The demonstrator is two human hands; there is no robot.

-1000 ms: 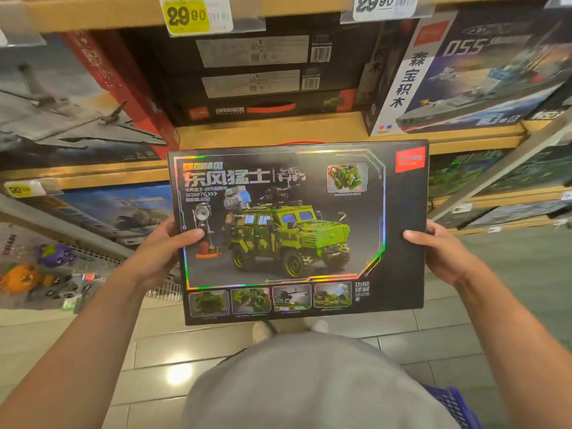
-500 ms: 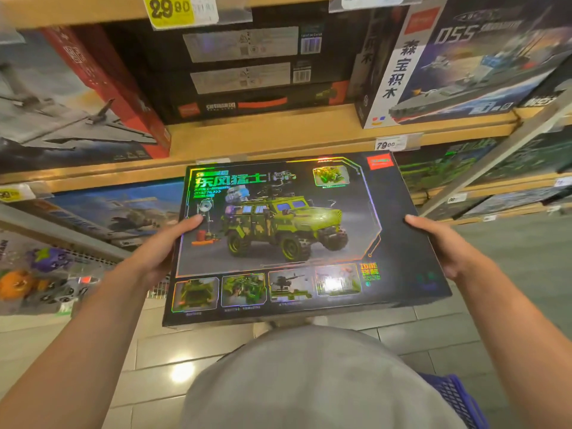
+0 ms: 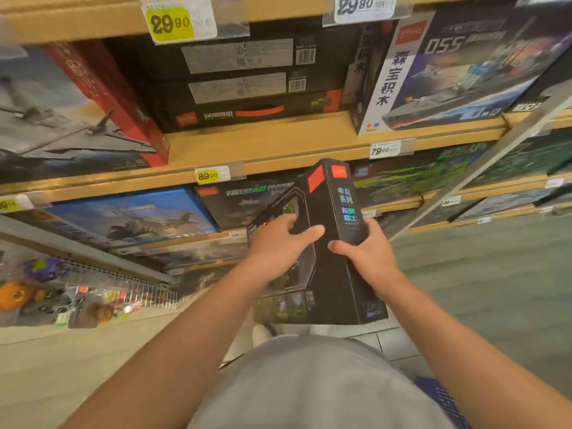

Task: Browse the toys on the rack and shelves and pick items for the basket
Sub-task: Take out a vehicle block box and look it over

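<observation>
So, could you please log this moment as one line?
phase: inspecting | black toy box: turned edge-on | left hand: grips it | right hand: grips it | basket: not yet loaded

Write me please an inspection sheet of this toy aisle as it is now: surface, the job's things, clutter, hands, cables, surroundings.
Surface: wooden shelf with a bare stretch in the middle, price tags on its front edge.
Job's things: black toy box held edge-on, its narrow side facing the camera; blue basket at lower right, only a corner shows.
Clutter: stacked black boxes, warship box, red jet box; small packaged toys on a lower rack, blurred.
Hands: left hand grips the box's printed face; right hand grips its narrow side.
Cables: nothing seen.
Surroundings: tiled floor; yellow price tag reads 29.90.
</observation>
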